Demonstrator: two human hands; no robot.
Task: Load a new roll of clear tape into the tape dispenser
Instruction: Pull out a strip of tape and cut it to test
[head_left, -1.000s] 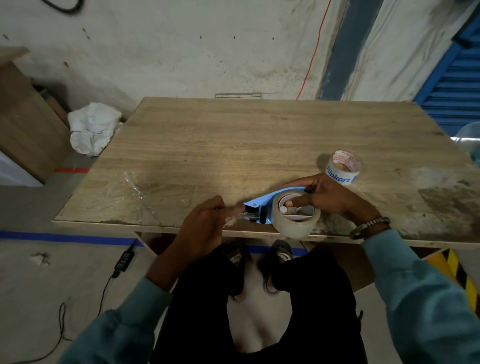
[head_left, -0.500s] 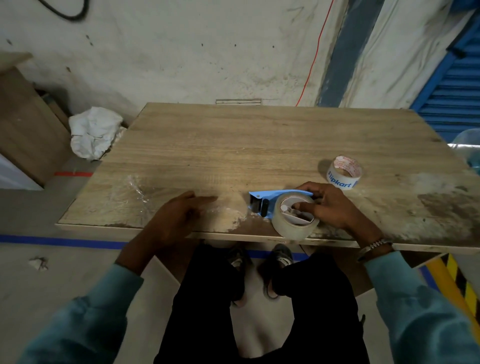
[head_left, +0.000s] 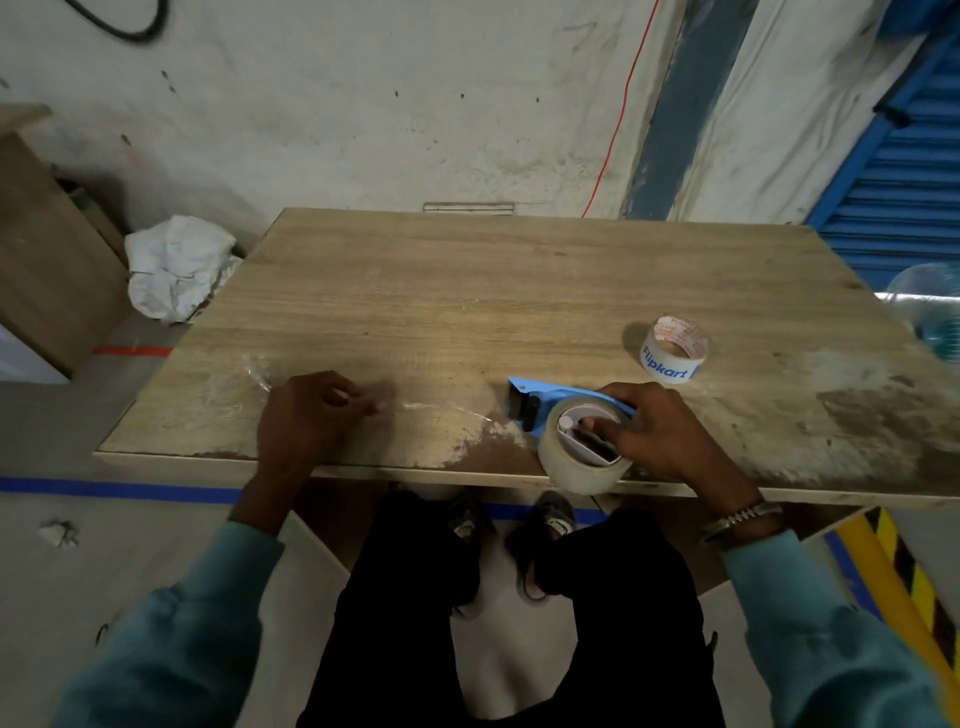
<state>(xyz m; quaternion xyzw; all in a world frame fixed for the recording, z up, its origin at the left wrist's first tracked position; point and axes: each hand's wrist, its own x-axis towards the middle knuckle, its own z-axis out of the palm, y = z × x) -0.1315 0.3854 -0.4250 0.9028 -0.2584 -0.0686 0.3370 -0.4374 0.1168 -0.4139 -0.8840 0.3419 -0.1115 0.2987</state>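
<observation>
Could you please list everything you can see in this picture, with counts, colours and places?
Wooden table: one, light brown, centre.
Blue plastic tape dispenser: one, near table edge, under right hand.
Clear tape roll: one, translucent, on the dispenser.
White printed tape roll: one, blue lettering, right, behind the dispenser.
Pulled clear tape strip: one, stretched between left hand and dispenser.
Crumpled white sack: one, floor, left.
Left hand: pinching the strip.
Right hand: on the clear roll.
</observation>
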